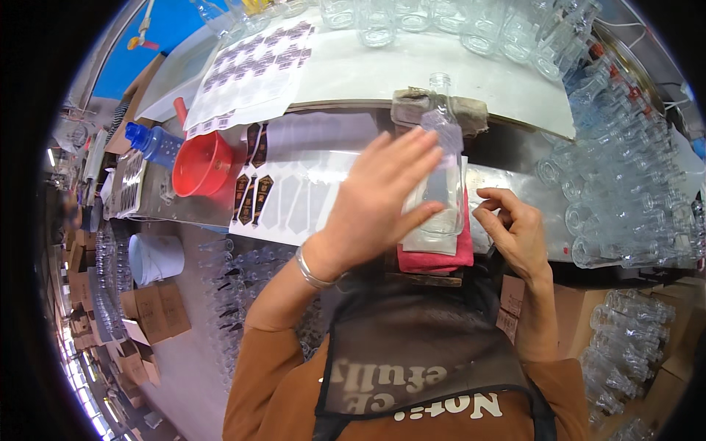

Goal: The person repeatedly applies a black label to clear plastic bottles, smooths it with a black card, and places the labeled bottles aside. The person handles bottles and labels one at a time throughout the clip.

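A clear glass bottle (pixel 454 198) lies on its back, neck pointing away from me. Its neck end rests on a worn cloth-wrapped support (pixel 471 112), its base over a white pad and a pink cloth (pixel 465 246). A pale translucent film or label shows on its upper part. My left hand (pixel 386 191) is stretched out flat over the bottle's left side, fingers extended and thumb near its base; firm contact cannot be made out. To the right of the base, my right hand (pixel 517 229) has loosely curled fingers, thumb and forefinger apart, with nothing visible between them.
Left of the bottle lies a label sheet (pixel 294 198) with several dark tie-shaped labels. Beyond are a red dipper (pixel 202 167), a blue bottle (pixel 151 143) and printed sheets (pixel 254 70). Glass bottles (pixel 610 184) crowd the right side and far edge. A white bucket (pixel 156 259) stands lower left.
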`<state>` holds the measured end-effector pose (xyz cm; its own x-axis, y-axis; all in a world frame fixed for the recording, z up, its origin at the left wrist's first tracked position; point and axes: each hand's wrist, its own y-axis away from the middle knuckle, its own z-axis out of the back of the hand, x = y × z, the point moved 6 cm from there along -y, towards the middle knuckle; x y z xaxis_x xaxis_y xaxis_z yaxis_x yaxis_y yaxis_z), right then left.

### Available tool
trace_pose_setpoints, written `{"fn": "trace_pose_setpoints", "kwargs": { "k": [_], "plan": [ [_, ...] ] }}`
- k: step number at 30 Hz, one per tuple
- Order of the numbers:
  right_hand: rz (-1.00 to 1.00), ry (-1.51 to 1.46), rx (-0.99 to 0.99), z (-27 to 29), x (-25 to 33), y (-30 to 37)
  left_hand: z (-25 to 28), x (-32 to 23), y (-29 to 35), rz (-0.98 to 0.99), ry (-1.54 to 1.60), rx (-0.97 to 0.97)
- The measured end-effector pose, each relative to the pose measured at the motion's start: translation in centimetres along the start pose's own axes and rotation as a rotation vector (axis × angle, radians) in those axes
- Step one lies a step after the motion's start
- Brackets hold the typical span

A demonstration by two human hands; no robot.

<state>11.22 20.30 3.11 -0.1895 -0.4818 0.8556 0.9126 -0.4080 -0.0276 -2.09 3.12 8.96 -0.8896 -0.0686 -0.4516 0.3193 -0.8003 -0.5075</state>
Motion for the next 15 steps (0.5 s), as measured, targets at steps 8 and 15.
{"fn": "trace_pose_setpoints", "kwargs": {
  "k": [8,15],
  "plan": [
    [-0.163,-0.251,0.108,-1.4,-2.0,-0.2,-2.3,-0.8,3.3,-0.044,0.086,0.142],
    [-0.135,-0.367,0.075,-3.9,-1.9,-3.7,-4.7,3.5,1.3,0.242,0.253,0.056]
  ]
}}
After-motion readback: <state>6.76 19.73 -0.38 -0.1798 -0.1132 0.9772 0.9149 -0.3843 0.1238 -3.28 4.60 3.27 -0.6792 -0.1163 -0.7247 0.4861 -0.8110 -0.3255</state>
